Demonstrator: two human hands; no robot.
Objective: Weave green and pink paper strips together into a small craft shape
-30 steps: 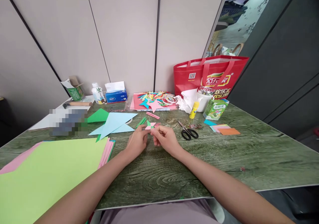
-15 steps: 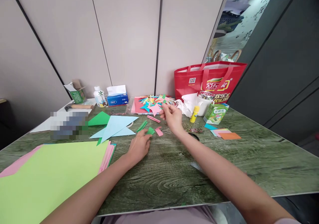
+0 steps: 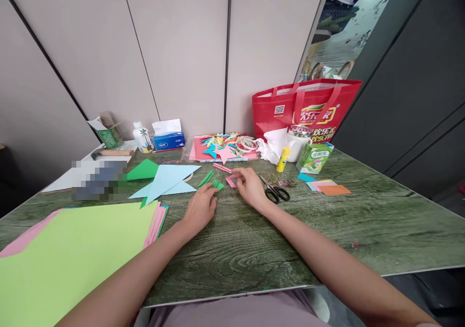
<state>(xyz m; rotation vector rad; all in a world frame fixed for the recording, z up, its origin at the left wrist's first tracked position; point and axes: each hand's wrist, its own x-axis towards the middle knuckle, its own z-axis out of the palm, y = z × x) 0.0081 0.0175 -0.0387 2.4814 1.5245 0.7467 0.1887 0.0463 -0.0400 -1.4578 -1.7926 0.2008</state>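
My left hand (image 3: 200,206) lies on the green table (image 3: 254,249) with its fingers closed on a small folded green paper piece (image 3: 218,184). Beside it, my right hand (image 3: 250,186) pinches a small pink paper piece (image 3: 231,180) against the tabletop. A pink paper strip (image 3: 222,168) and a green strip (image 3: 205,178) lie just beyond the hands. Farther back is a pile of finished coloured paper stars (image 3: 224,146).
Black scissors (image 3: 274,190) lie right of my right hand. Large green and pink sheets (image 3: 72,249) are stacked at left, light blue and green triangles (image 3: 163,179) behind them. A glue stick (image 3: 282,160), green carton (image 3: 314,157), red bag (image 3: 305,109), tissue box (image 3: 168,135) and small coloured squares (image 3: 327,187) stand farther back.
One second ago both hands held a small pink and green folded star. My right hand carried it back to the star pile, then came down onto the pink piece; my left hand took the green piece.
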